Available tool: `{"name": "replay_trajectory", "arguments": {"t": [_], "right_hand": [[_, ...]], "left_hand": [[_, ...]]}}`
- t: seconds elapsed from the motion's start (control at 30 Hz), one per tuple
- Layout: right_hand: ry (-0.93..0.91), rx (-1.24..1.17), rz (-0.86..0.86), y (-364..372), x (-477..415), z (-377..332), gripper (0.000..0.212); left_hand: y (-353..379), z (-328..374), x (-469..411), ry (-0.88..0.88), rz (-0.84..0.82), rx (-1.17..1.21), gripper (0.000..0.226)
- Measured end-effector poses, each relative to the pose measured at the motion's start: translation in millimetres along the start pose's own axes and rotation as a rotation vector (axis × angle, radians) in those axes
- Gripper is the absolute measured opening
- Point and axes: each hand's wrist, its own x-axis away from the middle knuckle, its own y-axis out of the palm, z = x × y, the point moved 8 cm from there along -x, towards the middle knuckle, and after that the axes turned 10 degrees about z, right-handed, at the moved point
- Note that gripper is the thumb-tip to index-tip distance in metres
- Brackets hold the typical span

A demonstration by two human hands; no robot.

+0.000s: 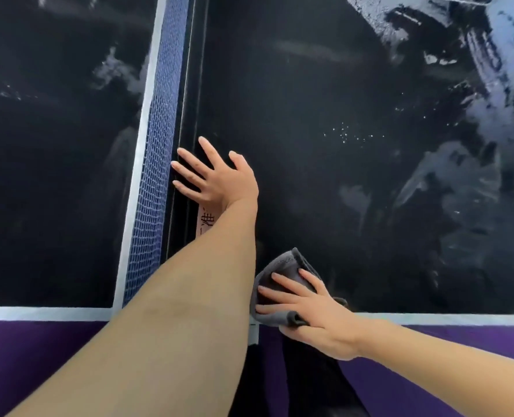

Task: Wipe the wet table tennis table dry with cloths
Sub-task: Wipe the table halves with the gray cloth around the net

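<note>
Left hand lies flat, fingers spread, beside the net. Right hand presses the cloth with straight fingers at the table edge. So close to the rim, it could slide off.

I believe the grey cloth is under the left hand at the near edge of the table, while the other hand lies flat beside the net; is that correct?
Not quite: the head view shows the grey cloth under the right hand, pressed at the near edge of the table. The left hand is the one lying flat beside the net.
</note>
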Motion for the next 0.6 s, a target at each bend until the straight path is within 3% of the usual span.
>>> {"name": "replay_trajectory", "arguments": {"t": [0.07, 0.13, 0.2, 0.33, 0.4, 0.5, 0.6], "right_hand": [[0.053, -0.144, -0.113, 10.8, 16.7, -7.0, 0.041], [0.221, -0.363, -0.162, 4.6, 28.4, -9.1, 0.041], [0.42, -0.662, 0.022, -29.3, 34.0, 0.2, 0.053], [0.682, -1.233, 0.603, -96.1, 47.2, 35.4, 0.028], [0.675, -1.263, 0.863, -128.7, 54.1, 55.8, 0.03], [0.679, -1.08, 1.13, -175.2, 70.1, 84.9, 0.032], [0.695, -0.919, 1.336, -224.6, 88.0, 110.7, 0.031]], "left_hand": [[0.6, -0.8, 0.3, 0.004, -0.014, -0.011, 0.065], [0.0, -0.7, 1.4, 0.012, -0.021, -0.015, 0.065], [0.2, -0.7, 1.8, 0.012, -0.034, -0.015, 0.065], [-1.7, -1.6, 4.8, 0.073, -0.068, -0.026, 0.065], [-5.9, 7.9, 15.4, 0.287, -0.072, 0.029, 0.063], [-7.0, 18.9, 39.0, 0.635, -0.108, 0.067, 0.06], [0.3, 34.4, 30.3, 0.604, -0.144, 0.014, 0.063]]}}
